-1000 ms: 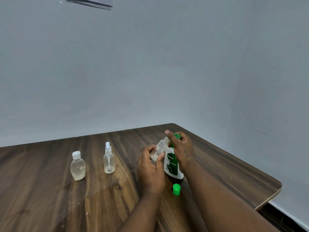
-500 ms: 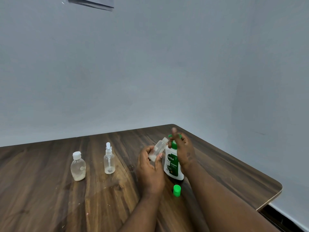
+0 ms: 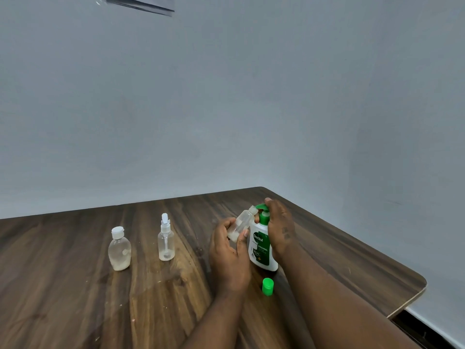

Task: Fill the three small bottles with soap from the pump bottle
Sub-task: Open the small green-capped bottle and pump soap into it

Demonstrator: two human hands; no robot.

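Pump bottle again has the right hand atop it.

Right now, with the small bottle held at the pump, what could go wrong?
The small bottle is tilted in the left hand, its narrow mouth at the spout of the pump bottle: soap may miss and spill.
The green cap stands loose beside the right arm: a sweep could knock it away.

Left hand is being held up, fingers wrapped round a small bottle (tilted). Right hand is being curled over the pump bottle at its top; both forearms are being extended forward.
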